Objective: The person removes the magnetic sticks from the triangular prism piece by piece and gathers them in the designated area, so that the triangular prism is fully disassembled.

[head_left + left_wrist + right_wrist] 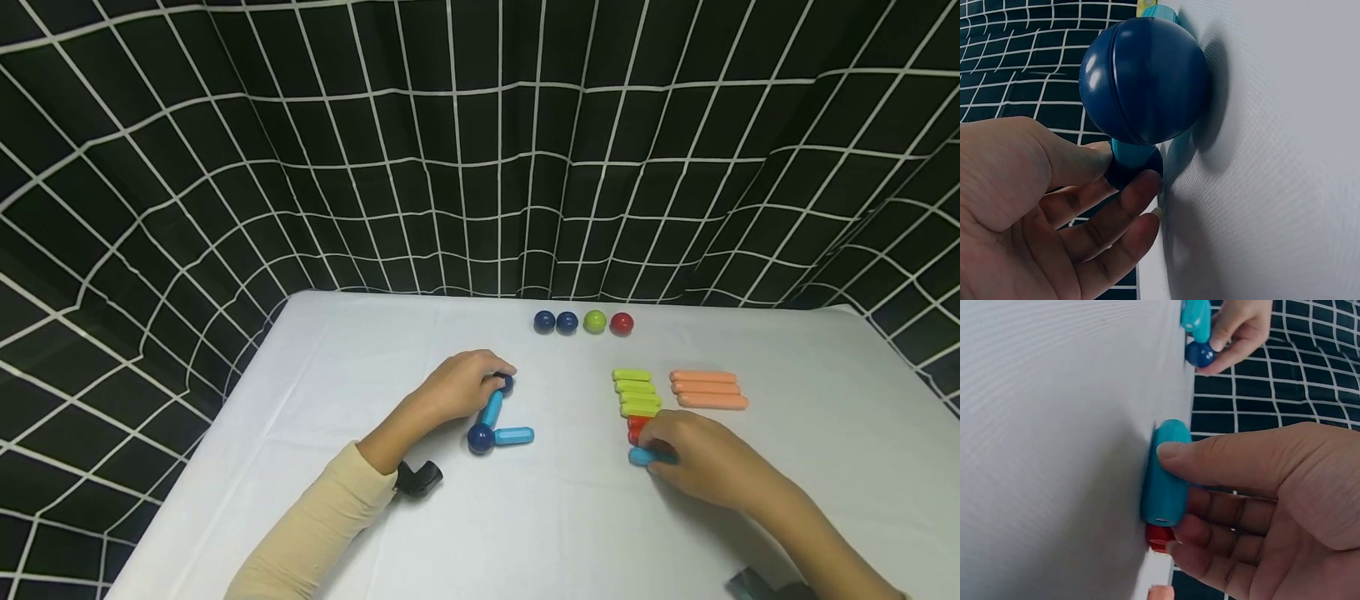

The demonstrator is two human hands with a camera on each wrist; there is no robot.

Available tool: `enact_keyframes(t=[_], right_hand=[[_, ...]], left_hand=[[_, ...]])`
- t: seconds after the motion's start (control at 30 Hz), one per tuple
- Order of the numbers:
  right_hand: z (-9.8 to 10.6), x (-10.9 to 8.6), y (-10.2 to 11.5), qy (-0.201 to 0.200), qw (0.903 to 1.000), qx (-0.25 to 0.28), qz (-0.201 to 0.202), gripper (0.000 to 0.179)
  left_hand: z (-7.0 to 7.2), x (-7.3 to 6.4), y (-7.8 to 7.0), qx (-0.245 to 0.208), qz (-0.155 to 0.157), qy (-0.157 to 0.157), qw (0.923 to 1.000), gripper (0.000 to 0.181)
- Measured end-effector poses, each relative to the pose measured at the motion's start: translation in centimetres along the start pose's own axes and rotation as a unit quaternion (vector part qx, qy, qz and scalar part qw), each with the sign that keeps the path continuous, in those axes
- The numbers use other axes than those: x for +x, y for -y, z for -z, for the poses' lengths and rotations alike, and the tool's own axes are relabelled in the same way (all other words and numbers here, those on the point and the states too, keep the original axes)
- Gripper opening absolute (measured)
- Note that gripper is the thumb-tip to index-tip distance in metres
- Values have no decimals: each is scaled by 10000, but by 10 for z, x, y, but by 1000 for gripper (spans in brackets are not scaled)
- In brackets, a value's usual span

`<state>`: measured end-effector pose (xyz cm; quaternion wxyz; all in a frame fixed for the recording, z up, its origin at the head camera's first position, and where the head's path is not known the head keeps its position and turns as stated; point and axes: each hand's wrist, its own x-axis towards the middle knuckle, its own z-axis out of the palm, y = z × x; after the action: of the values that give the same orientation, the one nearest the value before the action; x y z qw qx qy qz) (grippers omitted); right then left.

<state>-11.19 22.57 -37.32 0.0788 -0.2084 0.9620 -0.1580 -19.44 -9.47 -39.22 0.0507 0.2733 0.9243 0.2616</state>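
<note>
On the left, a dark blue ball (481,438) joins two light blue sticks, one stick (491,409) leading to a second dark blue ball (507,385) and the other stick (514,436) pointing right. My left hand (463,385) holds that second ball between thumb and fingers, as the left wrist view also shows. Over on the right, my right hand (705,457) pinches a loose light blue stick (1168,478), thumb on one side and fingers on the other. Red sticks (637,423) lie just beyond it, partly covered by the hand.
Several lime sticks (636,387) lie in a stack beyond the red ones, with three orange sticks (707,388) to their right. Along the back of the white table (360,350) stand two dark blue balls (555,322), a green ball (595,322) and a red ball (622,323).
</note>
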Motion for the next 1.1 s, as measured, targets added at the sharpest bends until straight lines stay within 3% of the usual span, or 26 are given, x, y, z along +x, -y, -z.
enact_keyframes(t=[0.57,0.87,0.97,1.1], right_hand=[[4,0,-7,-34,9992,-331,-241,29],[3,8,4,-439,9965,83,703,29],[-1,15,14,-453,9934,146,1042,24],[-5,27,29,-412,9894,60,1394,19]], left_hand=[[0,0,-1,26,90,31,10000,26],[4,1,1,122,70,216,9997,30],[11,-2,-1,220,106,222,9995,31],[27,-10,-11,182,254,161,9994,16]])
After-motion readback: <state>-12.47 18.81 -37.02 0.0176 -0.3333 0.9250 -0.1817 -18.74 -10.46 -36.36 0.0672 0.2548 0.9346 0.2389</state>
